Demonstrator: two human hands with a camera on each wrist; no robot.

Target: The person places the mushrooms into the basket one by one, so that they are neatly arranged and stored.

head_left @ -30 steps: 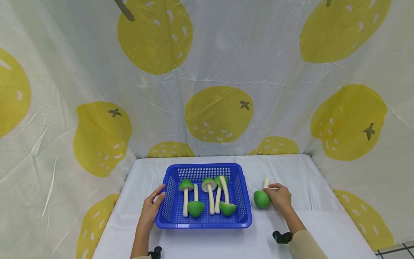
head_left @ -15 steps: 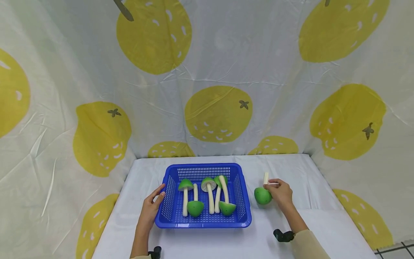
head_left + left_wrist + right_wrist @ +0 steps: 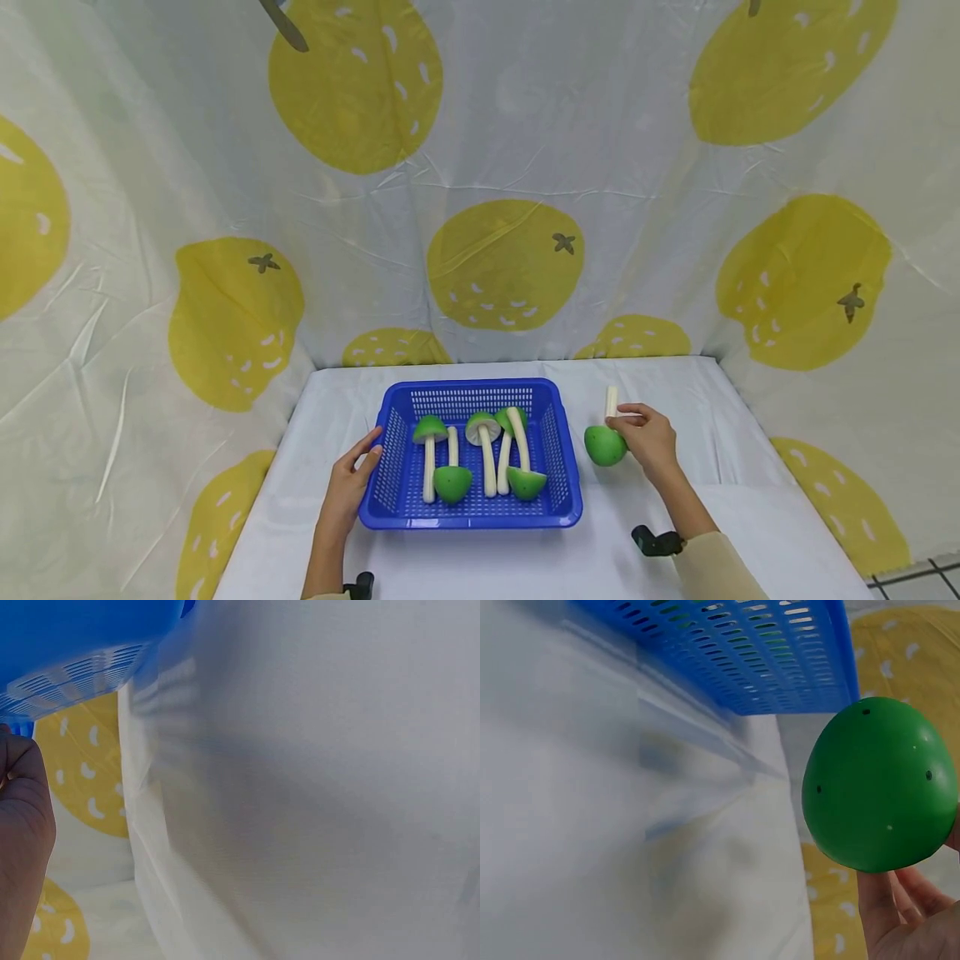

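Note:
My right hand [image 3: 651, 439] pinches a toy mushroom [image 3: 604, 447] by its pale stem, just below the green cap. The stem points away from me and the cap faces near, right of the blue plastic basket [image 3: 472, 523]. In the right wrist view the dotted green cap [image 3: 881, 784] covers most of the fingers [image 3: 881, 911]. At the basket's left rim, my left hand [image 3: 351, 479] holds the edge between thumb and fingers. Several more green-capped mushrooms with long white stems lie inside, one of them a mushroom [image 3: 431, 454] at the left.
A white cloth [image 3: 637, 567] covers the table under the basket. Behind and at both sides hangs a pale curtain [image 3: 517, 92] printed with yellow fruit. Each wrist carries a small black camera, such as the right wrist camera [image 3: 654, 542].
My right hand has raised the mushroom in the view, away from me, and brought it slightly left over the last half second. My left hand and the basket stay in place.

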